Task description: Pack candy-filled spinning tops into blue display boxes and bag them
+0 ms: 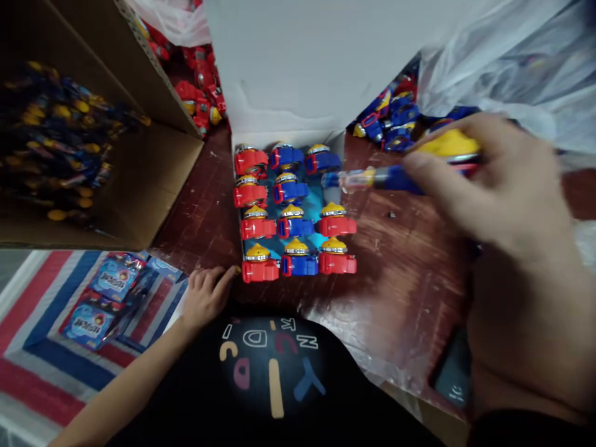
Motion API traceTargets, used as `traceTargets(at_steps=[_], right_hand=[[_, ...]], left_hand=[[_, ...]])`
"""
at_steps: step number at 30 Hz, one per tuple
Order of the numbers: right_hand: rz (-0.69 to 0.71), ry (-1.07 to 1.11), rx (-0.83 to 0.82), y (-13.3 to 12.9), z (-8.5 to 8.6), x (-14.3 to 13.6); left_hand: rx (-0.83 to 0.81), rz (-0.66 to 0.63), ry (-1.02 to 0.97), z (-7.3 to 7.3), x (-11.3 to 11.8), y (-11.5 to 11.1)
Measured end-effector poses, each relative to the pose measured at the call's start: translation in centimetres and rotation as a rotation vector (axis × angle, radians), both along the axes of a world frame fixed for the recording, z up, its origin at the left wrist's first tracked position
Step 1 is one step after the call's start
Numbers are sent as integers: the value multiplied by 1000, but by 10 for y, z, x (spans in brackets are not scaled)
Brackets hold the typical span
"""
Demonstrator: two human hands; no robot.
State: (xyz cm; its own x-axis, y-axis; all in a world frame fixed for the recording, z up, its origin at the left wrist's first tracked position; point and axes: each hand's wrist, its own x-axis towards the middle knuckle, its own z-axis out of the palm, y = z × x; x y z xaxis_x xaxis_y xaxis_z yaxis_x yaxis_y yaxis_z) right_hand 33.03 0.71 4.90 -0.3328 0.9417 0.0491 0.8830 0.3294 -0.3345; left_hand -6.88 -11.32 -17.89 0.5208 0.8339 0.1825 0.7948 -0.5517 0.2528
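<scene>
My right hand (498, 180), smeared by motion, grips a blue toy (400, 178) with a yellow domed part and a clear tube at its end. The tube points left, over the right side of an open white box (279, 74). In the box stand rows of similar toys: red ones (258, 226) on the left, blue ones (295, 226) in the middle. The right column has a blue toy (321, 160) at the back and two red ones (336, 225) in front. My left hand (205, 297) rests by the box's near left corner, thumb apart from its bent fingers, holding nothing I can see.
A cardboard box (177, 174) at left holds many blue and yellow pieces. More red toys (202, 81) lie behind it; blue toys (400, 121) lie beside plastic film (498, 56) at right. Blue packets (100, 298) sit on striped fabric (37, 329). A dark flat object (454, 369) lies near right.
</scene>
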Motion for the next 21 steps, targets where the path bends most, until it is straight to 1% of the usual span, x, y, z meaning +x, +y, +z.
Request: traceTargets(at_steps=[1,2,3,5,7,8,9,11,13,15,17,18,19,20,21], right_hand=[[-35,-19,-14,6,-4,-4],[-72,-36,-28,11,-9,-8],[-122,-52,-45,14,-15,-13],[-282,-110,-102,16,-24,-22],[-454,-191,-148,15,-31,-30],[-505,-226,-148,14,-33,-34],[-522,-251,-130,14,-34,-38],[-485,-281,-76,14,-35,-46],[-448,-317,-90,17,-36,-53],[-452,-355,-180,19,-39,-58],[-479,-358,-252,20,-44,-56],[-486,-332,-241,20,-47,-52],[-479,-282,-193,19,-51,-46],[-432,-202,-122,17,-54,-39],[-355,-107,-46,14,-55,-31]], left_hand=[[0,39,-14,-7,1,1],[3,92,-54,-10,3,7],[6,156,-103,-9,6,16],[17,280,-174,1,11,43],[19,365,-176,14,13,75],[18,394,-163,21,15,92],[22,413,-152,26,16,109],[36,450,-138,35,20,143],[65,525,-124,42,24,177],[109,678,-120,49,24,208],[141,891,-127,55,15,234],[149,990,-131,56,8,245],[149,1071,-133,57,0,253],[141,1122,-134,56,-7,258],[135,1145,-139,55,-13,261]])
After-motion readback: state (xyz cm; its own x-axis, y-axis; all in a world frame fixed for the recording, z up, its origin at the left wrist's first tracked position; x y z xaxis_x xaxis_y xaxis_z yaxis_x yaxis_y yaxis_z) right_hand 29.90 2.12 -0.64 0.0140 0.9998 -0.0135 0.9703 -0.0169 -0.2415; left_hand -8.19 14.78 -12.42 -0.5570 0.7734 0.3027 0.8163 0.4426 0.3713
